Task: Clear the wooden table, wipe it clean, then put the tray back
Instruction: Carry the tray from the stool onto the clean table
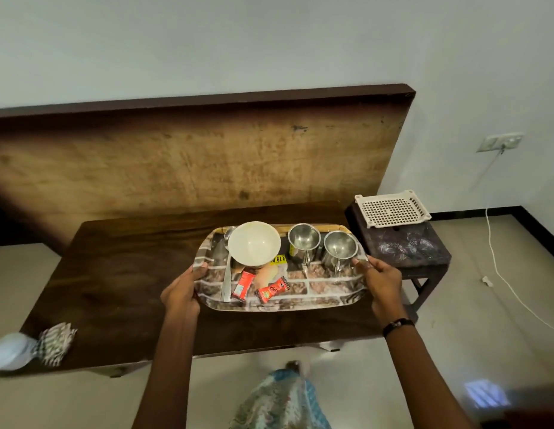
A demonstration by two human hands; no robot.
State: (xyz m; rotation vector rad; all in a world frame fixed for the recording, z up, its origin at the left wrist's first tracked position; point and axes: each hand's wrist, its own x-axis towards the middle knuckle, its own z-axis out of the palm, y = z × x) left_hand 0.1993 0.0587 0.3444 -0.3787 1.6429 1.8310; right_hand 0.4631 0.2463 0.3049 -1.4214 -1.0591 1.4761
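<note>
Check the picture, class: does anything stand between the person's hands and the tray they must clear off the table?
Nothing visible does. The left hand and right hand already grip the tray at its two short ends.

Both arms outstretched, left hand (181,291) and right hand (379,278) gripping.

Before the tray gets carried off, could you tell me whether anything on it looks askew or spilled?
Nothing looks spilled. On the tray, the bowl sits tilted, leaning toward the viewer rather than flat, and two red sachets lie loose beside the spoon. Both steel cups stand upright.
</note>
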